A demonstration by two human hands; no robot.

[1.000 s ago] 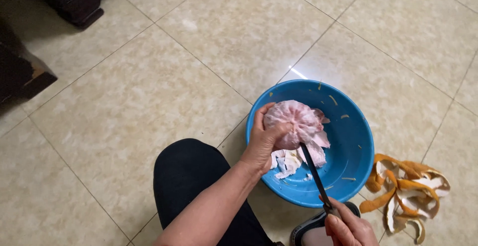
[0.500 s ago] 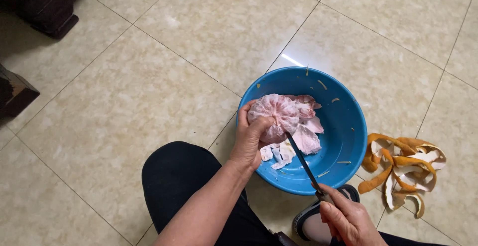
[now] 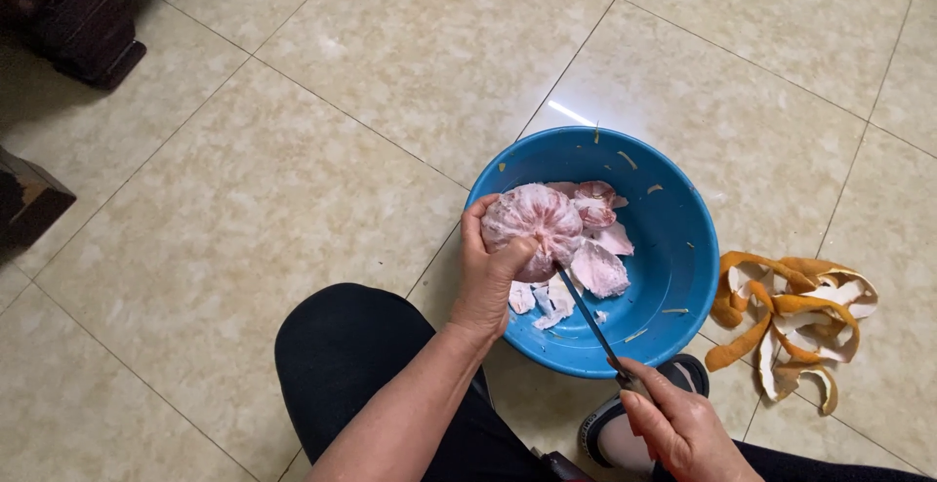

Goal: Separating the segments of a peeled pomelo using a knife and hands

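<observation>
Presently, fruit: a large peeled pomelo, pale pink and still skinned in membrane, is held over the left inner side of a blue bowl, right of the frame's centre.
Left hand: the left hand is wrapped around the pomelo from below and from the left, the thumb pressed against its lower face; the grip is closed on the fruit.
Knife: a slim dark-bladed knife is laid with its tip at the underside of the pomelo, beside the thumb, and runs down to the right across the bowl's rim.
Right hand: the right hand, at the lower right edge of the frame, is closed tightly on the knife's handle.
Step in hand: judged from the blade's place, the membrane is being cut or lifted from the segments.
Next move: a shallow, controlled stroke is called for, kept clear of the thumb, with the fruit steadied over the bowl.
Bowl contents: loose pink segments and white membrane scraps are lying inside, with a few yellow flecks.
Peel: orange-and-white peel strips are heaped on the tile floor, just right of the bowl.
Packages, labels, signs: none are seen.
Edges: dark furniture is seen at upper left; a black-clad knee and a sandalled foot at the bottom.
</observation>
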